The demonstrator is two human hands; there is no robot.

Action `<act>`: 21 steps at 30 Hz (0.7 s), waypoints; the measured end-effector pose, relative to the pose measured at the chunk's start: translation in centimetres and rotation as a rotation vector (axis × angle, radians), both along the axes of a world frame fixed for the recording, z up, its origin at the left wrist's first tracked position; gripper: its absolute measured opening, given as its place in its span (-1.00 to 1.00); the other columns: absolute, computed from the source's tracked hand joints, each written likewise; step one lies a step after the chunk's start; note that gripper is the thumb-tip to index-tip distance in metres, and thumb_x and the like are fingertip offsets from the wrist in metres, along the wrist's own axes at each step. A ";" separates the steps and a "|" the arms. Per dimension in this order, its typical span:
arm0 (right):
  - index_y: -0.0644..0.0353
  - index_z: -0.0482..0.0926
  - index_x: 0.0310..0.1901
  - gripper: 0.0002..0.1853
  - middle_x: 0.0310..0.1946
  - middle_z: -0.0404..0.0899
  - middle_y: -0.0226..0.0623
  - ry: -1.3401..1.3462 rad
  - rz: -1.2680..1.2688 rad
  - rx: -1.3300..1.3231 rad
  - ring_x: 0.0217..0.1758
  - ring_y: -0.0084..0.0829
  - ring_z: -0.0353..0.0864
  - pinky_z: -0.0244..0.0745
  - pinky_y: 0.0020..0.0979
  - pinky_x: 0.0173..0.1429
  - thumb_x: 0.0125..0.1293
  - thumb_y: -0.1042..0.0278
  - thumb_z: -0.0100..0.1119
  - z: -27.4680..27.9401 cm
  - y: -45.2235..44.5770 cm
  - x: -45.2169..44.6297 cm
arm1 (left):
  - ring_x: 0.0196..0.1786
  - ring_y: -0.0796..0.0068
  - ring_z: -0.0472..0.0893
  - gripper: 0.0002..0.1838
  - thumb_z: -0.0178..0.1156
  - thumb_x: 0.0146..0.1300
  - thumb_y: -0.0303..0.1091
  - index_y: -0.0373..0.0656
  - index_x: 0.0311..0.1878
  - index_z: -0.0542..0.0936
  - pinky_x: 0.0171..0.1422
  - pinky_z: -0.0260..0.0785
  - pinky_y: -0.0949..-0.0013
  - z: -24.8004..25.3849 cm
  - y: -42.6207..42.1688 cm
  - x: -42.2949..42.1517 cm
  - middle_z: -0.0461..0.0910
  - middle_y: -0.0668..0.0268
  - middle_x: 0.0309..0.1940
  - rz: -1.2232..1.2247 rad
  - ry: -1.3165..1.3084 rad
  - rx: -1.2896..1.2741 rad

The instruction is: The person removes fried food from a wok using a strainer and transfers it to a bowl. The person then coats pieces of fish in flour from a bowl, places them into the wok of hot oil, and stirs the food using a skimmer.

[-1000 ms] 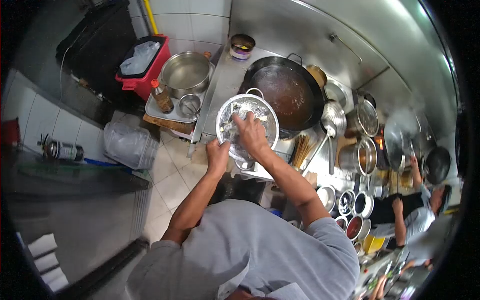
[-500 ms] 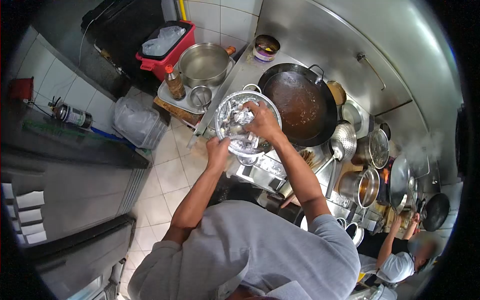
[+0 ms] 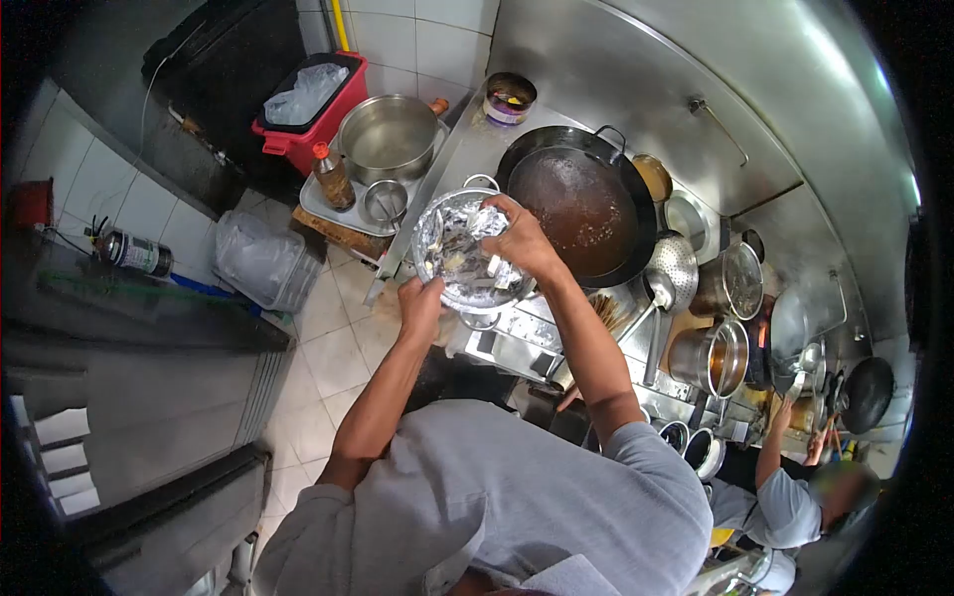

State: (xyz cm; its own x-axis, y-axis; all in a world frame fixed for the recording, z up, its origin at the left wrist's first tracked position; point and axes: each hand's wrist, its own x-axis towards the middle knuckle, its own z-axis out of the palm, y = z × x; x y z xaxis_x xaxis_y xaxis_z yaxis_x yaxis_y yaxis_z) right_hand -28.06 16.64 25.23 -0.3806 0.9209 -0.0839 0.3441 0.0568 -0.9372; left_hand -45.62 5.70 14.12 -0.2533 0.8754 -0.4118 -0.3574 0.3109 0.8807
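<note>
My left hand (image 3: 421, 310) is closed on the near-left rim of a round metal bowl (image 3: 487, 301). White powder coats the bowl's inside, and several pale, silvery pieces (image 3: 454, 262) lie in it. Over the bowl's right side, my right hand (image 3: 521, 244) has its fingers curled round a clump of white-coated pieces (image 3: 485, 221). What these pieces are I cannot tell. Just right of the bowl stands a black wok (image 3: 573, 214) of brown liquid with some bubbles on its surface.
A perforated skimmer (image 3: 673, 266) and a ladle (image 3: 660, 288) rest right of the wok. Pots (image 3: 696, 358) stand farther right, near another person (image 3: 785, 507) at a pan. A sauce bottle (image 3: 333, 179), a large pot (image 3: 388, 137) and a red bin (image 3: 350, 91) are at left.
My right hand has risen slightly with a clump of white-coated pieces, and more of the bowl's bottom shows. The whole view has shifted a little.
</note>
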 end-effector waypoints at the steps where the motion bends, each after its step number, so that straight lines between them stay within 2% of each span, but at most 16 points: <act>1: 0.23 0.48 0.10 -0.42 -0.29 0.56 -0.38 0.027 0.003 -0.062 -0.29 -0.57 0.49 0.46 -0.47 -0.16 -0.07 0.53 0.33 0.1 0.1 0.0 | -0.32 0.47 0.71 -0.72 0.11 0.23 -0.45 -0.34 -0.03 0.63 -0.31 0.60 0.37 0.1 -0.1 -0.1 0.70 0.24 -0.23 0.003 0.000 0.000; 2: 0.24 0.48 0.10 -0.42 -0.31 0.55 -0.39 -0.005 -0.014 0.016 -0.32 -0.58 0.47 0.45 -0.48 -0.19 -0.07 0.53 0.33 -0.5 0.3 -0.2 | -0.32 0.49 0.70 -0.72 0.11 0.23 -0.45 -0.33 -0.03 0.63 -0.32 0.59 0.38 0.2 0.0 -0.1 0.70 0.25 -0.24 0.010 -0.010 -0.017; 6: 0.22 0.49 0.08 -0.45 -0.30 0.56 -0.40 0.013 -0.021 0.048 -0.31 -0.60 0.49 0.45 -0.51 -0.18 -0.05 0.55 0.33 -0.9 0.4 -0.2 | -0.30 0.49 0.70 -0.72 0.11 0.25 -0.45 -0.30 -0.01 0.64 -0.33 0.57 0.39 1.4 0.0 -0.4 0.70 0.25 -0.23 -0.020 0.042 -0.055; 8: 0.21 0.51 0.05 -0.48 -0.27 0.56 -0.42 0.116 -0.038 -0.138 -0.26 -0.61 0.51 0.45 -0.52 -0.14 -0.04 0.60 0.33 -1.4 0.9 0.1 | -0.28 0.47 0.70 -0.71 0.11 0.25 -0.45 -0.31 -0.01 0.63 -0.31 0.58 0.37 1.3 0.0 -0.2 0.70 0.24 -0.21 0.001 0.014 -0.048; 13: 0.20 0.54 0.03 -0.49 -0.24 0.59 -0.48 0.294 -0.076 -0.163 -0.20 -0.62 0.54 0.47 -0.55 -0.09 -0.04 0.68 0.34 1.0 0.9 1.3 | -0.22 0.38 0.72 -0.69 0.11 0.23 -0.45 -0.33 0.01 0.62 -0.23 0.63 0.28 1.3 0.0 -0.3 0.69 0.19 -0.15 0.032 -0.087 -0.034; 16: 0.21 0.54 0.02 -0.51 -0.25 0.61 -0.50 0.348 -0.119 -0.112 -0.21 -0.62 0.57 0.48 -0.57 -0.08 -0.03 0.69 0.31 2.8 1.6 2.8 | -0.19 0.33 0.72 -0.68 0.10 0.23 -0.47 -0.34 0.03 0.62 -0.17 0.64 0.23 -0.6 0.1 -0.7 0.69 0.17 -0.14 0.032 -0.098 -0.019; 19: 0.22 0.54 -0.01 -0.55 -0.28 0.63 -0.47 0.220 -0.181 -0.059 -0.29 -0.61 0.58 0.51 -0.54 -0.17 -0.01 0.69 0.28 1.9 3.5 4.8 | -0.18 0.32 0.72 -0.69 0.10 0.22 -0.49 -0.34 0.02 0.61 -0.17 0.64 0.22 -2.1 -0.4 -1.2 0.69 0.16 -0.14 0.037 -0.037 -0.038; 20: 0.19 0.54 0.01 -0.54 -0.31 0.64 -0.41 0.174 -0.167 -0.039 -0.31 -0.55 0.60 0.53 -0.50 -0.18 -0.01 0.60 0.33 -0.1 4.9 5.7 | -0.19 0.32 0.72 -0.69 0.10 0.23 -0.49 -0.36 0.02 0.61 -0.18 0.65 0.23 -2.2 -0.7 -1.3 0.69 0.16 -0.15 0.059 -0.048 -0.031; 21: 0.19 0.54 0.01 -0.54 -0.31 0.64 -0.41 0.172 -0.163 -0.037 -0.31 -0.55 0.60 0.53 -0.50 -0.18 -0.01 0.60 0.33 -1.0 5.6 6.2 | -0.20 0.32 0.72 -0.69 0.10 0.23 -0.49 -0.37 0.02 0.60 -0.18 0.65 0.23 -2.1 -0.9 -1.4 0.68 0.15 -0.15 0.080 -0.059 -0.024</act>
State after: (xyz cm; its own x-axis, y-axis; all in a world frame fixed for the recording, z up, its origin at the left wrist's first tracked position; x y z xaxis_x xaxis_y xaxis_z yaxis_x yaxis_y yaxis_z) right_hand -21.89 22.25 24.19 -0.2385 0.9690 -0.0652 0.1811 -0.0215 -0.9832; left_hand -47.07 4.76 11.98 -0.2968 0.8429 -0.4489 -0.4329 0.3002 0.8500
